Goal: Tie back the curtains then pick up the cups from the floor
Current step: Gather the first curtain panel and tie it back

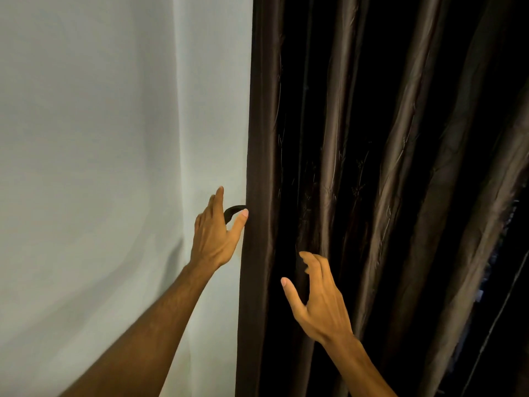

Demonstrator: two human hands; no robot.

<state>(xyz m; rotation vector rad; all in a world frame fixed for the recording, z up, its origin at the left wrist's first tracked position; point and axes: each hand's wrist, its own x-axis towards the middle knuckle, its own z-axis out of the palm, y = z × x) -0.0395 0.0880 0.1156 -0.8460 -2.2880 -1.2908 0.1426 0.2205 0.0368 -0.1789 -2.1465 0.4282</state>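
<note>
A dark brown satin curtain (pixel 372 167) hangs in deep folds over the right half of the view, its left edge against the wall. A short black tieback loop (pixel 235 209) sticks out from behind that edge. My left hand (pixel 214 236) is raised at the curtain's edge with its fingers stretched up and its thumb tip pressed on the fabric. The loop's lower end runs behind this hand, so I cannot tell whether the fingers hold it. My right hand (pixel 315 296) hovers lower, in front of the folds, fingers apart and slightly curled, holding nothing. No cups or floor are in view.
A pale, bare wall (pixel 100 167) fills the left half, with a corner line running down it. At the far right, a thin gap (pixel 486 287) past the curtain shows darkness and a slim rod or cord.
</note>
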